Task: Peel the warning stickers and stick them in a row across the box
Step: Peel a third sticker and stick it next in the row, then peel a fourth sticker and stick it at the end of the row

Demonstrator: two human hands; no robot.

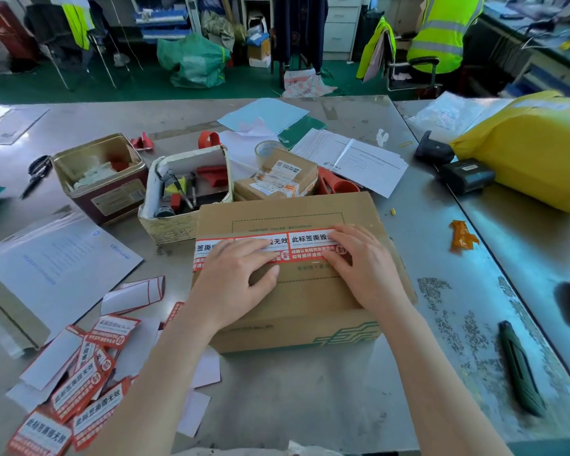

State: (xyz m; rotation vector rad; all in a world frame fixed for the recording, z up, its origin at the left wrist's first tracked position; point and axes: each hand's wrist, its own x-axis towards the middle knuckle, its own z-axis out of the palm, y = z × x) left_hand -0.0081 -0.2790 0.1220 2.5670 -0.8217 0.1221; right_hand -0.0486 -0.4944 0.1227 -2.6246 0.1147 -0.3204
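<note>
I see both hands flat on top of the cardboard box, which sits on the metal bench. My left hand and right hand press with fingers spread, gripping nothing, on a row of red-and-white warning stickers across the box lid. Left of the box, loose stickers and peeled backing papers lie scattered; right of it lies a green utility knife.

A green utility knife lies near the desk's right edge, with an orange wrapper scrap farther back. Toward the far side stand a red tin, a white tool caddy and a small taped parcel. Scissors lie left of the tin, and a yellow mailer bag fills the far right corner.
</note>
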